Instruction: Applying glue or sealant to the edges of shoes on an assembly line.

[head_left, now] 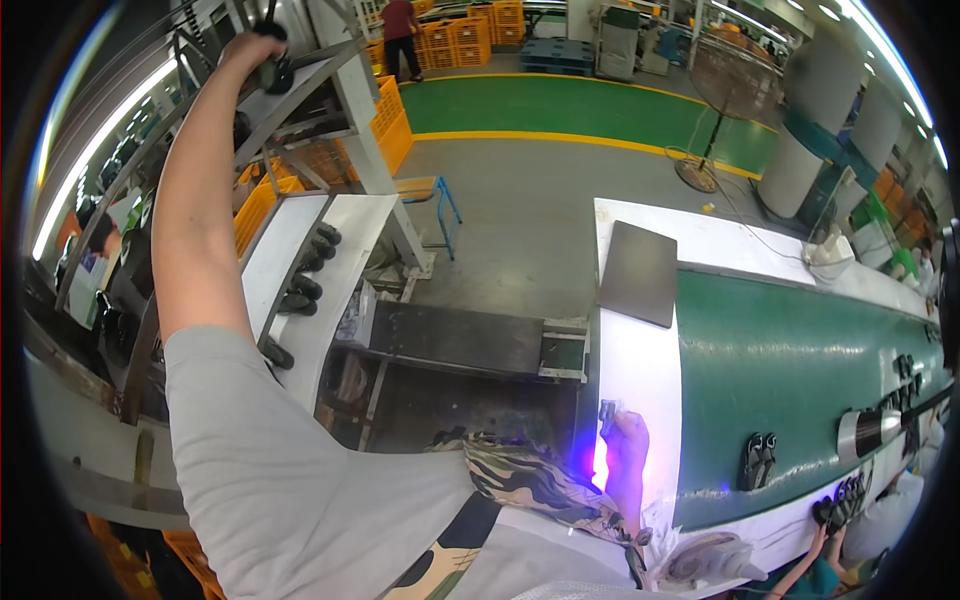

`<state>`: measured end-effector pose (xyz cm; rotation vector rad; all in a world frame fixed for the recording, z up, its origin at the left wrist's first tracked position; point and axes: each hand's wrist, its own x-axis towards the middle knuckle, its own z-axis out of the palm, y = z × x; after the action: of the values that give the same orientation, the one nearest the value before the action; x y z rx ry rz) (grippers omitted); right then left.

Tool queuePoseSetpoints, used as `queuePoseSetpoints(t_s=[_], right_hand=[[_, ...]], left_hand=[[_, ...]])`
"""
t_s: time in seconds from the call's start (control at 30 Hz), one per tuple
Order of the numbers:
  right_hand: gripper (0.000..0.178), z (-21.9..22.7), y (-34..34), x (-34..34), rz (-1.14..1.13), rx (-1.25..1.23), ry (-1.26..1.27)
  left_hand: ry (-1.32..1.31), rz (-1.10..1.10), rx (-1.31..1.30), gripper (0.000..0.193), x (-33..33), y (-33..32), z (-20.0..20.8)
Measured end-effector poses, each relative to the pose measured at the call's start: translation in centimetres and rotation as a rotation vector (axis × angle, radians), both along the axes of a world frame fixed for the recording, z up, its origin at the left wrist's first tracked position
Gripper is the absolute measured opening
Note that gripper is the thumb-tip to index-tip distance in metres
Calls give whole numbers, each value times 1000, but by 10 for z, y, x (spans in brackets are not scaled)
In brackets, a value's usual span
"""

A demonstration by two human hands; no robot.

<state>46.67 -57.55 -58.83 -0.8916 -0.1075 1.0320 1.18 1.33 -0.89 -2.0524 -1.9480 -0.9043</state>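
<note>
My left arm stretches up to the rack at the far left. There my left hand (252,50) is closed round a dark shoe (275,75), partly hidden by the fingers. My right hand (628,440) is low over the white edge of the conveyor table (640,365), its fingers pinched on a small grey piece (607,414) too small to name. A blue-violet glow lies beside that hand. Several dark shoes (305,290) stand on the white shelf (345,230) below my left arm. A pair of dark sandals (758,460) rests on the green belt (780,370).
A dark flat board (638,273) lies on the table's far corner. Across the gap stand a low dark bench (455,335) and a blue-legged stool (432,200). At the lower right, a co-worker's hands (815,550) handle shoes. A pedestal fan (735,75) and orange crates (440,42) stand beyond.
</note>
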Motion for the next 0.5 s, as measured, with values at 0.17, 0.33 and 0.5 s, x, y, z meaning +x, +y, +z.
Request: queuePoseSetpoints(t_s=[0.17, 0.33, 0.5], right_hand=[[10, 4, -22, 0, -102, -73, 2], [7, 20, -52, 0, -185, -76, 26], [14, 4, -115, 14, -353, -40, 103]], left_hand=[[442, 260, -108, 38, 27, -17, -35], [516, -27, 247, 46, 113, -54, -80], [401, -779, 158, 55, 258, -111, -225]])
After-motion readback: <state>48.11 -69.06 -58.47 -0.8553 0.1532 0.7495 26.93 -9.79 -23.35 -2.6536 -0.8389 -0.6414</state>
